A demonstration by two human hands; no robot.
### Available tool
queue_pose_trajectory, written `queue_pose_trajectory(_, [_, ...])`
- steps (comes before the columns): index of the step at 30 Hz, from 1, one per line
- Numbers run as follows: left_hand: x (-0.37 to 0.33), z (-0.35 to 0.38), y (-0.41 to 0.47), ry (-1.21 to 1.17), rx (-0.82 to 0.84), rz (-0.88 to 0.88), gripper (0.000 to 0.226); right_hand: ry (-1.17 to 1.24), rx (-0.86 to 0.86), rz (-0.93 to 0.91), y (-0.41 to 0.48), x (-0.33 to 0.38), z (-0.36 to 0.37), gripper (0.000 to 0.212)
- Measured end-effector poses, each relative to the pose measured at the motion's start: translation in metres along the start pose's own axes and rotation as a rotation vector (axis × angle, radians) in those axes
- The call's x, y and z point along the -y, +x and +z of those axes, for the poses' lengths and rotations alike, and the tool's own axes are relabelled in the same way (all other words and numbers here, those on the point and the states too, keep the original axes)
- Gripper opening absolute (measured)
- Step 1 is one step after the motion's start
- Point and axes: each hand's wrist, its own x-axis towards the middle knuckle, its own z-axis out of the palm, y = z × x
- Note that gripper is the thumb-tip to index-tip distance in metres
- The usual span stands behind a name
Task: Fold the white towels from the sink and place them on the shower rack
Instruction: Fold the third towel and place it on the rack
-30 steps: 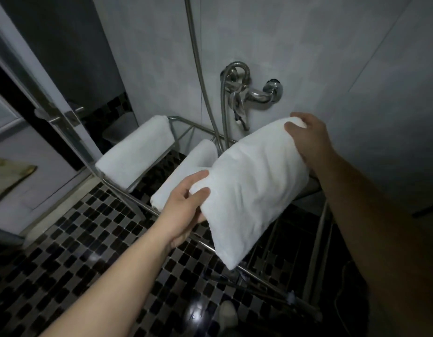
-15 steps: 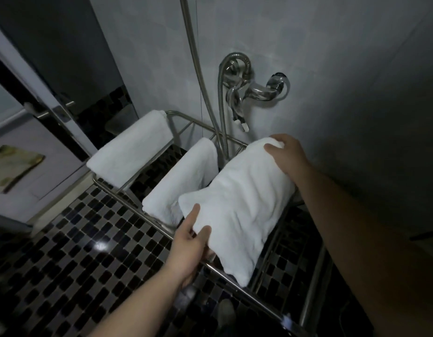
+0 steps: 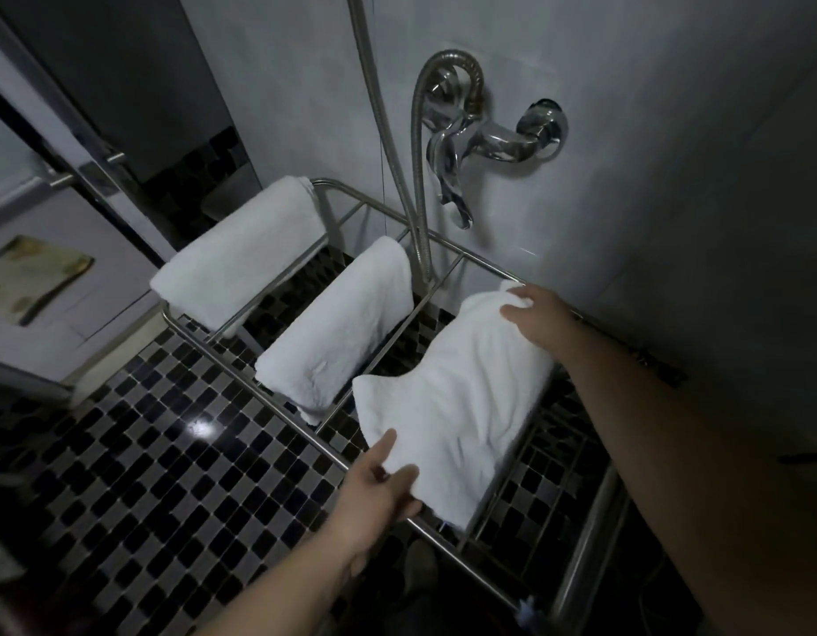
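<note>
A folded white towel (image 3: 461,397) lies across the right end of the metal shower rack (image 3: 269,397). My left hand (image 3: 374,486) grips its near edge, thumb on top and fingers beneath. My right hand (image 3: 542,321) holds its far end close to the wall, fingers curled over the cloth. Two more folded white towels rest on the rack: one in the middle (image 3: 340,325) and one at the left end (image 3: 241,257).
A chrome shower tap (image 3: 489,140) is fixed to the tiled wall above the rack, and its hose (image 3: 418,213) hangs down between the middle and right towels. Black and grey mosaic floor (image 3: 159,475) lies below. A glass door (image 3: 90,144) stands at left.
Both hands have lowered the towel from mid-air down onto the right end of the rack. The other two towels have not moved.
</note>
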Motion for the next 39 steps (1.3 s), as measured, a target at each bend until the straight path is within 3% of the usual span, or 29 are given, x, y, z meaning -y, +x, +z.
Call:
queue_pose_trajectory(4, [-0.001,-0.003,0.0,-0.105,-0.086,0.016,0.063,0.042,-0.025,-0.034,-0.005,-0.002,0.004,0.011])
queue_pose_trajectory(11, [-0.009,-0.008,0.009,-0.109,-0.108,-0.013,0.063,0.056,0.002,-0.156,0.022,0.033,0.015,0.034])
queue_pose_trajectory(16, [-0.016,0.002,0.017,-0.079,-0.174,-0.147,0.066,-0.346,0.087,-0.123,0.023,0.018,0.035,0.052])
queue_pose_trajectory(19, [-0.023,0.003,0.019,-0.082,-0.186,-0.184,0.058,-0.414,0.062,-0.161,0.02,0.013,0.039,0.044])
queue_pose_trajectory(24, [-0.022,0.001,0.022,-0.145,-0.211,-0.038,0.034,-0.346,-0.001,-0.217,0.028,0.028,0.033,0.04])
queue_pose_trajectory(27, [-0.021,0.002,0.027,-0.254,-0.232,-0.081,0.04,-0.288,-0.081,-0.288,0.03,0.042,0.029,0.031])
queue_pose_trajectory(30, [-0.026,0.006,0.032,-0.29,-0.217,-0.161,0.031,-0.355,0.068,-0.23,0.03,0.036,0.032,0.034])
queue_pose_trajectory(32, [-0.031,0.005,0.033,-0.294,-0.207,-0.185,0.041,-0.491,0.188,-0.154,0.026,0.022,0.034,0.038])
queue_pose_trajectory(34, [-0.032,0.001,0.032,-0.191,-0.184,-0.193,0.061,-0.547,0.173,-0.162,0.024,0.011,0.033,0.046])
queue_pose_trajectory(35, [-0.033,-0.001,0.03,-0.022,-0.175,-0.177,0.07,-0.575,0.123,-0.178,0.024,0.006,0.031,0.053])
queue_pose_trajectory(37, [-0.034,-0.002,0.029,0.46,-0.174,-0.103,0.068,-0.636,0.031,-0.176,0.024,0.002,0.028,0.062])
queue_pose_trajectory(39, [-0.032,-0.001,0.032,0.696,-0.206,-0.022,0.054,-0.666,0.007,-0.179,0.027,-0.001,0.024,0.061])
